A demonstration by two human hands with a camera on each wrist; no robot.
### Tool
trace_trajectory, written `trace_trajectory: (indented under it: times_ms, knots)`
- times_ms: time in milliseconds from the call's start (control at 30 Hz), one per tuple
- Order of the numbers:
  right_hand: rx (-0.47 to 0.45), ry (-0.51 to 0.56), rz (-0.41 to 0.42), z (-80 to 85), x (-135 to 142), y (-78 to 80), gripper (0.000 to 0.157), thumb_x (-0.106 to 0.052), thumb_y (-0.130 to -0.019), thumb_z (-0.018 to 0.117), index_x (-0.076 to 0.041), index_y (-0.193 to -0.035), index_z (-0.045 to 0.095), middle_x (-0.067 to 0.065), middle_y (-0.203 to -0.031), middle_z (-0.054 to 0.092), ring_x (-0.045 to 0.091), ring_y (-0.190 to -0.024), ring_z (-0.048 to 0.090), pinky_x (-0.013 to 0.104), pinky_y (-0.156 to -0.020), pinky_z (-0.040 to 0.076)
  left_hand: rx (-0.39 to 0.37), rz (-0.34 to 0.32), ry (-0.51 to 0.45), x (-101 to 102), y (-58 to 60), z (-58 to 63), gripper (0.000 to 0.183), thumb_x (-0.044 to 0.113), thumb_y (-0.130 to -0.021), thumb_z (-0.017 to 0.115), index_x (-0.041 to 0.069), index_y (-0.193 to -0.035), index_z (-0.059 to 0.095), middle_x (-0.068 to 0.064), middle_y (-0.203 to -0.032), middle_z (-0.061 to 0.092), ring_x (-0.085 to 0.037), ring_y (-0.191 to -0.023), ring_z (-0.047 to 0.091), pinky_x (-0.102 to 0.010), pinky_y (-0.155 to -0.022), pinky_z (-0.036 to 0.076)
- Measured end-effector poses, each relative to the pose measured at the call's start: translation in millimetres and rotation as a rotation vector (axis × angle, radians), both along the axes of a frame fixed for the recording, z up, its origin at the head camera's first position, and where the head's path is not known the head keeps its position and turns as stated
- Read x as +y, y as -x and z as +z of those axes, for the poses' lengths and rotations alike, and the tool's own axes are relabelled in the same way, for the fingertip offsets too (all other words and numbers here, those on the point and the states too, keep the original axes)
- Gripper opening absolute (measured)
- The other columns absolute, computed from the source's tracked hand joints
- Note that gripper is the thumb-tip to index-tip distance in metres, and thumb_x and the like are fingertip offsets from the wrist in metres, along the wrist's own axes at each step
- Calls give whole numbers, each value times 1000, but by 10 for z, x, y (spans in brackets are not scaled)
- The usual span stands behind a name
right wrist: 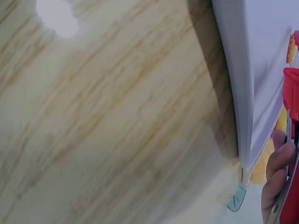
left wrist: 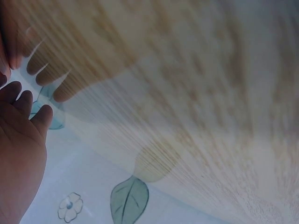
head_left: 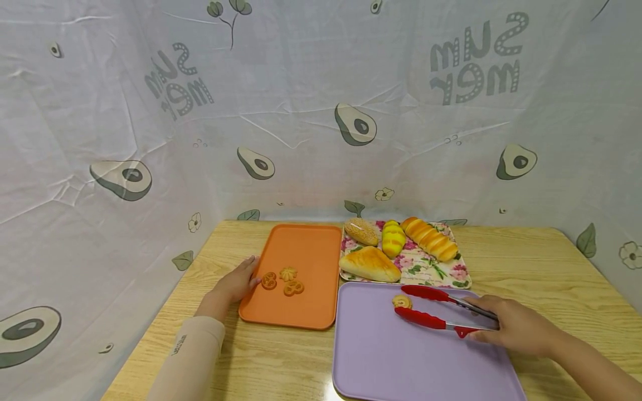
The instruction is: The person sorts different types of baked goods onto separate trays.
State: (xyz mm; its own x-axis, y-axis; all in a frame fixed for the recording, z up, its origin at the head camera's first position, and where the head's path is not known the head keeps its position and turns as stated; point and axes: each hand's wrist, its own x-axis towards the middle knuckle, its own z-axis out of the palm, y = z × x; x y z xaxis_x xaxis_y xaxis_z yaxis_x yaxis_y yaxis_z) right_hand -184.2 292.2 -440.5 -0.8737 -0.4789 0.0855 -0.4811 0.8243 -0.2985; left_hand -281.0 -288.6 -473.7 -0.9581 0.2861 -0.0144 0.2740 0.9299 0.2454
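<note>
- My right hand [head_left: 519,326] grasps the red-tipped tongs [head_left: 443,324] by the metal handle; fingers wrapped around it.
- Tongs' two red arms spread apart above the purple tray [head_left: 401,362], one on either side of a round cookie [head_left: 402,302] lying near its far edge. Cannot tell whether either tip touches the cookie.
- My left hand [head_left: 238,284] is at the left rim of the orange tray [head_left: 308,250]; fingers loosely extended, released.
- On the orange tray, grouped nearer my left hand: two pretzel-shaped cookies [head_left: 293,287] and a ridged cookie [head_left: 288,273].
- Floral tray [head_left: 458,272], beyond the purple one, bears a sesame bun [head_left: 361,231], a yellow bread [head_left: 393,239], a long ridged loaf [head_left: 429,239] and a triangular bread [head_left: 370,264].
- All three trays rest on a wood-grain table [head_left: 526,262].
- Behind: an avocado-print cloth [head_left: 301,128].
</note>
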Motion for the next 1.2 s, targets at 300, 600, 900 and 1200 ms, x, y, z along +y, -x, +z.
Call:
trace_trajectory:
  times_ms: [300, 600, 900, 1200]
  knots:
    - [-17, 1, -27, 78, -14, 14, 86, -62, -74, 71, 1, -132, 55, 11, -116, 60, 18, -90, 53, 34, -70, 49, 4, 3, 8, -6, 3, -1, 60, 20, -100, 51, -4, -148, 26, -24, -152, 24, -41, -138, 22, -54, -106, 28]
    - [-16, 45, -29, 121, -116, 54, 89, -55, -73, 76, 4, -135, 50, 14, -113, 58, 18, -86, 55, 35, -69, 47, 3, 12, 5, 2, 4, -21, 60, 20, -100, 50, -3, -149, 25, -22, -152, 23, -39, -138, 22, -54, -106, 29]
    - [-16, 100, -37, 278, -438, 174, 95, -55, -73, 76, 2, -141, 42, 23, -120, 55, 38, -102, 57, 51, -82, 48, 13, 12, 11, 4, 1, -8, 59, 20, -100, 51, -3, -149, 26, -23, -152, 24, -39, -138, 23, -53, -106, 29]
    - [-2, 76, -26, 373, -758, 389, 102, -63, -73, 71, 2, -145, 37, 32, -135, 44, 49, -119, 45, 64, -90, 40, 4, 21, 17, 17, -17, 2, 59, 20, -100, 51, -2, -149, 26, -22, -152, 23, -39, -138, 23, -54, -105, 30]
